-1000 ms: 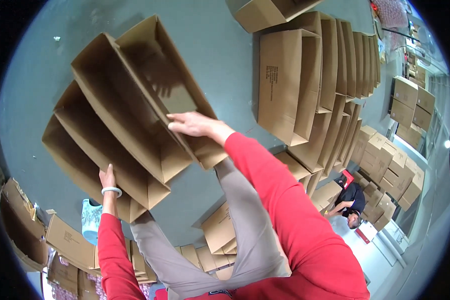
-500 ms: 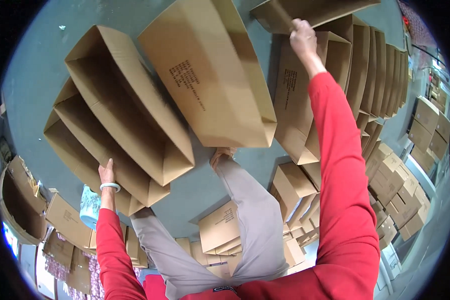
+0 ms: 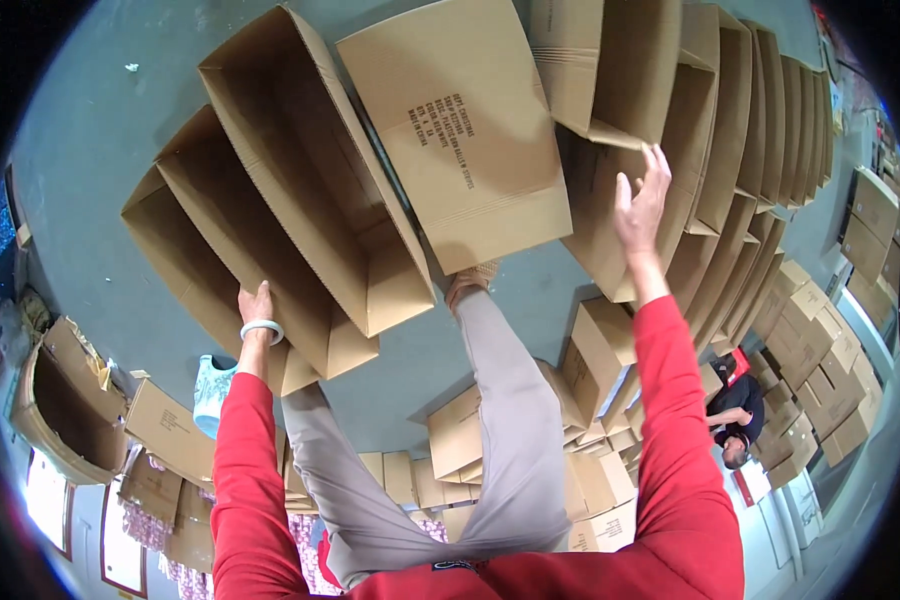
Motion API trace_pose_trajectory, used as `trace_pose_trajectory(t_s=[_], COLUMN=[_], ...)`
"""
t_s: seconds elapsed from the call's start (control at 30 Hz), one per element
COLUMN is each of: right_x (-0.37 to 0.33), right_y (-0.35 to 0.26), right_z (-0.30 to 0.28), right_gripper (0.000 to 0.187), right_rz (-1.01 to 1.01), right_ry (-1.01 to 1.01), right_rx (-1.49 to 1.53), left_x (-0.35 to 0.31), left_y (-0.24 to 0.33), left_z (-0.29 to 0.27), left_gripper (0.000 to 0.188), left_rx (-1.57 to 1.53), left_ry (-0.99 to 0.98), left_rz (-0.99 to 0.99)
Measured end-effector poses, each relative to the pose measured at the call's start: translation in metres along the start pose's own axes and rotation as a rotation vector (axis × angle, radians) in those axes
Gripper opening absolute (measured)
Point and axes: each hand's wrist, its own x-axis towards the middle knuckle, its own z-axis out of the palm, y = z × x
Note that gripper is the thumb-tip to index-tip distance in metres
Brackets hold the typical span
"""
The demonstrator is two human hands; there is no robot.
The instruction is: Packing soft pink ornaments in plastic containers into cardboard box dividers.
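My left hand (image 3: 255, 305), with a pale bracelet at its wrist, is closed on the wall of an open cardboard box (image 3: 225, 205) at the left. Directly beyond it stands another open box (image 3: 315, 160), its opening facing up. My right hand (image 3: 642, 205) is raised with its fingers stretched out, holding nothing. Its fingertips are by the lower edge of a tilted open box (image 3: 638, 75); whether they touch it I cannot tell. Between my hands lies a box (image 3: 460, 120) with its printed side up, just past my foot.
Several open boxes (image 3: 735, 120) stand in a curved row at the right. A light-blue bin (image 3: 213, 395) is by my left forearm. More boxes (image 3: 455, 440) lie around my legs. Another person (image 3: 738, 420) is at the lower right, near stacked cartons (image 3: 820, 370).
My right hand has let go of the tilted box and come down, fingers spread. That box now rests over the right-hand row. The printed box has settled flatter. My left hand still grips its box.
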Motion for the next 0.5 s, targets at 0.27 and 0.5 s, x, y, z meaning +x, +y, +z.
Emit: trace_pose_trajectory(t_s=[0.27,0.5], right_x=[-0.080,-0.020], right_y=[0.028,0.024], right_z=[0.136,0.075], right_gripper=[0.114,0.042], right_rz=[0.620,0.592], right_ry=[-0.439,-0.904], right_rx=[-0.177,0.575], left_x=[-0.019,-0.028], left_y=[0.019,0.022], left_z=[0.011,0.005], left_gripper=[0.036,0.038], left_rx=[-0.010,0.002], left_ry=[0.041,0.076], left_rz=[0.067,0.108])
